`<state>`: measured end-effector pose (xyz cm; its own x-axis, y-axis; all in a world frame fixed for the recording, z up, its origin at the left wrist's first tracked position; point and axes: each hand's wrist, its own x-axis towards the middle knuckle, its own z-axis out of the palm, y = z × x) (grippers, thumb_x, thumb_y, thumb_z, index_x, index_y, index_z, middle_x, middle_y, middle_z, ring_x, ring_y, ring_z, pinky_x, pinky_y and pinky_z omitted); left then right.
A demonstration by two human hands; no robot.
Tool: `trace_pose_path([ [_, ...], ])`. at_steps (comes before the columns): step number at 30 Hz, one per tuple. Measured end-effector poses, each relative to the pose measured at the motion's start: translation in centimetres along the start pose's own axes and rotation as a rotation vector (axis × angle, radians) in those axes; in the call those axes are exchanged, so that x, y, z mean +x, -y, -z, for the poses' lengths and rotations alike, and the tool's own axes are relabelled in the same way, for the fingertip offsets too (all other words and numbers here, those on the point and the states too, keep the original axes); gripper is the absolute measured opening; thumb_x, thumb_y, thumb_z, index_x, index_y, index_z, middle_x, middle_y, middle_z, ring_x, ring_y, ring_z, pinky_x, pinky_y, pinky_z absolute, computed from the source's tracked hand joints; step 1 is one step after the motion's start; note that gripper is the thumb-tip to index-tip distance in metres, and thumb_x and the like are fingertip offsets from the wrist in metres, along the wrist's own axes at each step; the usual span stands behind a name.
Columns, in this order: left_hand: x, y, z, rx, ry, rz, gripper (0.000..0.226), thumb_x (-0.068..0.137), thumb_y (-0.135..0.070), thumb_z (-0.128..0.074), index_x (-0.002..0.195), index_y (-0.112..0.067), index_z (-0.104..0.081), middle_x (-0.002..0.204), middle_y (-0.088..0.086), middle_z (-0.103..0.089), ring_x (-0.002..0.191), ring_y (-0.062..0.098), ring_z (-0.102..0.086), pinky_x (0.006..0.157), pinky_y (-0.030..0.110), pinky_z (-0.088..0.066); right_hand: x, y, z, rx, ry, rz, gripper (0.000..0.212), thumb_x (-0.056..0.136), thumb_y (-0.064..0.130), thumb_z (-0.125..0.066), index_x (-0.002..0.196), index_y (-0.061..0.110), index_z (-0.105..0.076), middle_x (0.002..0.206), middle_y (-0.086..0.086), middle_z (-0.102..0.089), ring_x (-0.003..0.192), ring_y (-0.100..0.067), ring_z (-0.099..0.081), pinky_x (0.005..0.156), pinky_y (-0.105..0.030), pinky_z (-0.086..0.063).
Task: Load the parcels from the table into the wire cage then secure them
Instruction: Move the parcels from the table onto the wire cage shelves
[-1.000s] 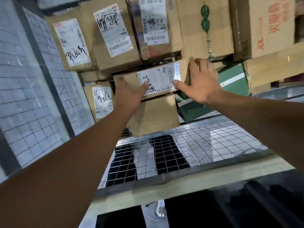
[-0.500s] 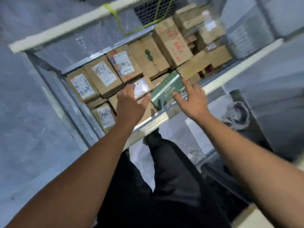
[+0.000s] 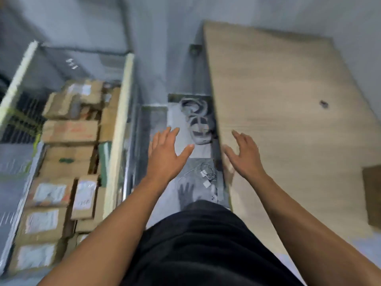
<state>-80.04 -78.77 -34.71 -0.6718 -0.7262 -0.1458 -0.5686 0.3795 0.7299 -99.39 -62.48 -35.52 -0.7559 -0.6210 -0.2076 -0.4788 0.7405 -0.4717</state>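
The left hand (image 3: 165, 155) and right hand (image 3: 245, 155) are held spread, empty. 1 parcel (image 3: 372, 195) is seen at 3 o'clock on the table (image 3: 278, 100): stiff cardboard, likely light, best gripped by opposite sides.

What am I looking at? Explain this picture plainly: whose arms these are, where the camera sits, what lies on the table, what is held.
There is no machine here: a person works with bare hands. The one camera sits on their head and looks down, so the arms reach in from the bottom edge. The left hand and right hand are spread open and hold nothing. On the left stands the metal wire cage with a cream top rail, stacked with brown cardboard parcels, many with white labels. On the right is the pale wooden table. On it lie a small dark object, too blurred to name, and a brown cardboard parcel cut off by the picture's edge. Between them, white cables lie on the grey floor.
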Motion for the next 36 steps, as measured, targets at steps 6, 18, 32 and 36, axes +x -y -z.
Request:
trace_pose_path([
  [6, 6.9, -13.5, -7.8, 0.169, 0.29, -0.371, 0.07, 0.097, -0.06, -0.057, 0.156, -0.025, -0.042, 0.166, 0.008, -0.035, 0.155, 0.027, -0.025, 0.125, 0.048, -0.022, -2.0, -12.5, 10.1, 0.291, -0.316, -0.322, 0.07, 0.099, 0.058, -0.055, 0.16, 0.031, -0.034, 0.168, -0.006, -0.027, 0.157, -0.022, -0.016, 0.127, -0.047, -0.018],
  [18, 6.9, -30.0, -27.5, 0.284, 0.801, -0.795, 0.074, 0.095, -0.062, -0.056, 0.158, -0.026, -0.04, 0.167, 0.006, -0.031, 0.155, 0.02, -0.022, 0.126, 0.04, -0.019, -13.6, -31.1, 7.6, 0.571, -0.497, -1.031, 0.078, 0.099, 0.057, -0.057, 0.161, 0.017, -0.032, 0.162, -0.009, -0.038, 0.147, -0.023, -0.038, 0.119, -0.031, -0.026],
  [32, 10.4, -42.1, -46.6, 0.25, 0.888, -1.345, 0.069, 0.096, -0.071, -0.04, 0.155, -0.035, -0.043, 0.165, 0.01, -0.03, 0.154, 0.035, -0.019, 0.126, 0.053, -0.015, -2.9, -31.7, -0.5, 0.088, -0.541, -1.43, 0.082, 0.098, 0.07, -0.026, 0.166, 0.029, -0.005, 0.172, -0.016, 0.005, 0.159, -0.034, 0.009, 0.126, -0.055, 0.007],
  [36, 9.1, -45.4, -52.7, 0.326, 0.878, -1.488, 0.069, 0.096, -0.076, -0.036, 0.156, -0.04, -0.039, 0.168, 0.009, -0.024, 0.155, 0.044, -0.011, 0.124, 0.062, -0.009, -2.7, -32.1, -1.8, -0.004, -0.562, -1.459, 0.082, 0.099, 0.07, -0.025, 0.166, 0.026, -0.005, 0.172, -0.018, 0.002, 0.159, -0.034, 0.013, 0.126, -0.057, 0.006],
])
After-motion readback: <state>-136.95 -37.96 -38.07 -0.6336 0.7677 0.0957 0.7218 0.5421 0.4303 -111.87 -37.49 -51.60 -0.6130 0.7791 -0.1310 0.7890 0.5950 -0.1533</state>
